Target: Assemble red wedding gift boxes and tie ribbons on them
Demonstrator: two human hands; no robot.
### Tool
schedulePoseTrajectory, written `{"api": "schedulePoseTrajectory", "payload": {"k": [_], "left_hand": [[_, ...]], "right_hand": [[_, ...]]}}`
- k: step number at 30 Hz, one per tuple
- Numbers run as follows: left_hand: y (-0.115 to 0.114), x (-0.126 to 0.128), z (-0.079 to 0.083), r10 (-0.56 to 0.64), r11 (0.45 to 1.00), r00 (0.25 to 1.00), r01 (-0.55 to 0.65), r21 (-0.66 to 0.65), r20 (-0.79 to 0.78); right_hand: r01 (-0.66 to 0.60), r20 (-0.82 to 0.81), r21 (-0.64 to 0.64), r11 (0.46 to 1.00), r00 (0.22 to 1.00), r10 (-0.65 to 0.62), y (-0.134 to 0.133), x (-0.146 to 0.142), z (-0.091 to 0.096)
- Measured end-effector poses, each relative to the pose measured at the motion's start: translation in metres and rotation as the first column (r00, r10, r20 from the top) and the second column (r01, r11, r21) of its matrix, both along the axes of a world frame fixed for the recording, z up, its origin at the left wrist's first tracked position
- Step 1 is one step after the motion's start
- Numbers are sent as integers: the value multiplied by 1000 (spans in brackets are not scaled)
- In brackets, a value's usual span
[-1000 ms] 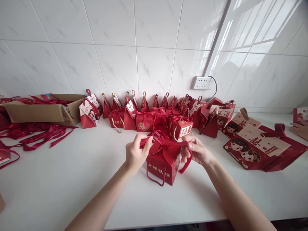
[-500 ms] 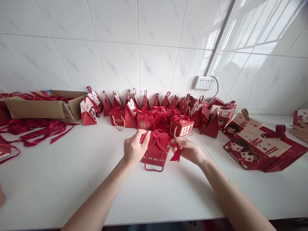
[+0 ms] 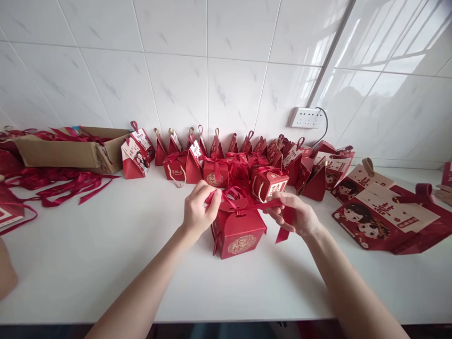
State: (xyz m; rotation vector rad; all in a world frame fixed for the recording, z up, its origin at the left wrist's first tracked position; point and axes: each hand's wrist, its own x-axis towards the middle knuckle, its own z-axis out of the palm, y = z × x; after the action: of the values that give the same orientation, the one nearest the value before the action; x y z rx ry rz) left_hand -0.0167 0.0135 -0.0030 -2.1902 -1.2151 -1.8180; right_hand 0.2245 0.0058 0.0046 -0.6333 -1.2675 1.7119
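Straight to the red gift box [image 3: 247, 223], upright on the white tabletop [image 3: 106, 268], about midway along the front edge and set back from it, with a round gold emblem [image 3: 242, 245] on the side towards that edge. Across the top, a red ribbon [image 3: 267, 205], in loops over the lid and stretched out to the right! With the left hand [image 3: 201, 207], pinching ribbon between thumb and curled fingers, just beside the box's upper left. With the right hand [image 3: 298, 214], pinching the other length between thumb and fingers, with a tail dangling below the grip. Just behind, a box with a gold cord handle [image 3: 270, 181]; farther back, bow-topped boxes [image 3: 215, 172], and along the back edge, a crowded row of pointed boxes [image 3: 160, 149] with loops on top. Over towards the back left corner, a cardboard carton [image 3: 60, 156] piled with ribbons [image 3: 70, 136], with loose ribbons [image 3: 70, 188] heaped in front. Out towards the right edge, printed boxes [image 3: 374, 223] with cartoon figures, and past them another person's hand [image 3: 444, 193], partly cut off. Up behind the back edge, a tiled wall [image 3: 176, 89] with a white socket strip [image 3: 309, 117].
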Motion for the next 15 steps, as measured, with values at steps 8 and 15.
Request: {"api": "schedulePoseTrajectory", "payload": {"k": [8, 15], "left_hand": [[-3, 4, -4, -131, 892, 923, 269, -363, 361], [7, 1, 4, -76, 944, 985, 122, -306, 157]], "right_hand": [[171, -132, -69, 983, 975, -179, 5, -13, -6], [181, -158, -76, 981, 969, -191, 9, -8, -6]]}}
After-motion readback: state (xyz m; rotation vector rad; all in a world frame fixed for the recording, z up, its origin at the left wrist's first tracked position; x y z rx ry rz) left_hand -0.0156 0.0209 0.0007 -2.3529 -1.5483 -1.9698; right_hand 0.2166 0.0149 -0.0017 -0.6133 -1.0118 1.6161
